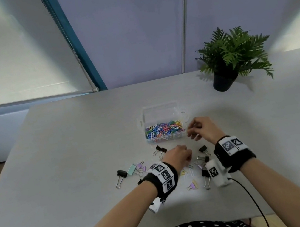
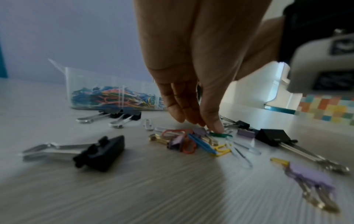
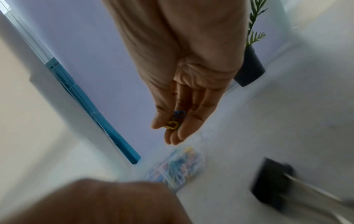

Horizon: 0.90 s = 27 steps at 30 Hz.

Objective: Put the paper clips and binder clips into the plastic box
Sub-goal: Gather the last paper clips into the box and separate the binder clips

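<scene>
The clear plastic box [image 1: 161, 111], lid up, holds a heap of coloured paper clips [image 1: 164, 128]. My right hand [image 1: 191, 130] hovers just right of the box. In the right wrist view it [image 3: 168, 128] holds a yellow and a blue paper clip [image 3: 173, 125] between thumb and fingers. My left hand [image 1: 189, 159] reaches down into the loose pile in front of the box. In the left wrist view its thumb and fingers [image 2: 209, 128] pinch the end of a green paper clip [image 2: 220, 134] lying on the table. Red, blue, yellow and white clips [image 2: 191, 142] lie around it.
Binder clips are scattered on the grey table [image 1: 71, 145]: black [image 1: 122, 173], mint [image 1: 131, 169], a black pair [image 1: 161, 150], black [image 1: 203, 149] and purple [image 1: 193, 185]. A potted fern [image 1: 224, 80] stands at the back right. A cable [image 1: 250, 195] runs from my right wrist.
</scene>
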Each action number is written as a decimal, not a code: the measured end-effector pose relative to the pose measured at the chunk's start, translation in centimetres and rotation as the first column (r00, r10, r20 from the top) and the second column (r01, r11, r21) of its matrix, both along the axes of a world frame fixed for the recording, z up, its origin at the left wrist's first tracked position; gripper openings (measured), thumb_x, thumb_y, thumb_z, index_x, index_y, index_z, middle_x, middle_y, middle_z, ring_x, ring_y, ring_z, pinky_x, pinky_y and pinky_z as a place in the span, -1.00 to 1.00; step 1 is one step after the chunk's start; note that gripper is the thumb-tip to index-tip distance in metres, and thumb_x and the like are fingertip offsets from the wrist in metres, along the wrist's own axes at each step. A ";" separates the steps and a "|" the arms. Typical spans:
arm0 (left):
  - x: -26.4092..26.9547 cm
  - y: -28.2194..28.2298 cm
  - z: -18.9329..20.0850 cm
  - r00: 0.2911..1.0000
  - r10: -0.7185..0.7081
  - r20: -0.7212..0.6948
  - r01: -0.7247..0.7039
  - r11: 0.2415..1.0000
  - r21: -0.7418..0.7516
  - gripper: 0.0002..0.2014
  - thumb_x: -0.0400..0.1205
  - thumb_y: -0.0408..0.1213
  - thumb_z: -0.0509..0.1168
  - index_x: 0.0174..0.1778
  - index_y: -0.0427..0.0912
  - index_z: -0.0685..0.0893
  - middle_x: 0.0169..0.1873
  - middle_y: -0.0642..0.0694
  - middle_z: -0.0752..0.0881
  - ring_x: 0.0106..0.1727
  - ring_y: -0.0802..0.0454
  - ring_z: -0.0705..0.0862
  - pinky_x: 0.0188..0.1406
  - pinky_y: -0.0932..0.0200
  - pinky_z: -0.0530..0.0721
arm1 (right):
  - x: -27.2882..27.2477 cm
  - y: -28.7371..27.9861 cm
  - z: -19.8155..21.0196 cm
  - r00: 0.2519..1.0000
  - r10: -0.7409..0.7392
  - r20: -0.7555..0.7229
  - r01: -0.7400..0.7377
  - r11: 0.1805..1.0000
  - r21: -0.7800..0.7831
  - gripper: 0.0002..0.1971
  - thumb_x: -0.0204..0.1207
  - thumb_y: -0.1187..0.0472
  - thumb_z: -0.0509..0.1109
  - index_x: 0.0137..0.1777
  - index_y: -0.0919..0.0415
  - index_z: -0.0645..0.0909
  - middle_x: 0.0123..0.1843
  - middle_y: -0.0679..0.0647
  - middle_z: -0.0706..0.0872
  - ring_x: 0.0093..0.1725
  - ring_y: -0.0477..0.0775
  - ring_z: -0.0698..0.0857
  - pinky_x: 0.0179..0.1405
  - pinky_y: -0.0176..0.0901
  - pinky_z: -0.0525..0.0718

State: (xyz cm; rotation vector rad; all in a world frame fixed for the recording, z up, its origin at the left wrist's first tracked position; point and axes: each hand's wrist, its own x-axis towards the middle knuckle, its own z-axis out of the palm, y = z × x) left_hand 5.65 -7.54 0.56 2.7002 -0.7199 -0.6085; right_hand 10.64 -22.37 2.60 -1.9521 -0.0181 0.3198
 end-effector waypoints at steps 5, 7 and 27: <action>-0.9 -0.7 -0.2 0.998 -0.053 0.034 0.051 0.997 0.049 -0.75 0.52 -0.35 0.36 0.08 -0.34 0.59 0.09 -0.26 0.56 0.11 -0.19 0.57 0.02 -0.07 0.63 | 3.5 1.3 1.4 0.998 -0.057 0.028 0.055 0.998 0.038 -0.84 0.45 0.48 0.35 -0.30 0.28 0.58 -0.40 0.21 0.70 -0.54 -0.03 0.67 -0.57 -0.31 0.64; -1.3 -0.9 0.2 0.998 -0.047 0.040 0.045 0.997 0.055 -0.77 0.55 -0.39 0.31 0.11 -0.38 0.59 0.12 -0.28 0.56 0.15 -0.22 0.56 0.07 -0.08 0.62 | 4.5 2.3 1.2 0.997 -0.073 0.031 0.072 0.997 0.035 -0.92 0.45 0.49 0.36 -0.24 0.38 0.60 -0.42 0.20 0.68 -0.62 -0.13 0.66 -0.61 -0.37 0.64; 1.6 2.3 2.4 0.982 0.091 -0.168 -0.125 0.972 -0.201 -0.89 0.64 -0.37 0.21 0.02 -0.31 0.56 -0.01 -0.25 0.74 0.01 -0.12 0.70 0.00 0.11 0.62 | 4.7 -3.6 -2.4 0.995 0.099 -0.024 -0.094 0.804 -0.586 -0.79 0.33 0.50 0.43 -0.02 0.44 0.65 0.03 0.37 0.70 0.02 0.31 0.66 0.06 -0.03 0.58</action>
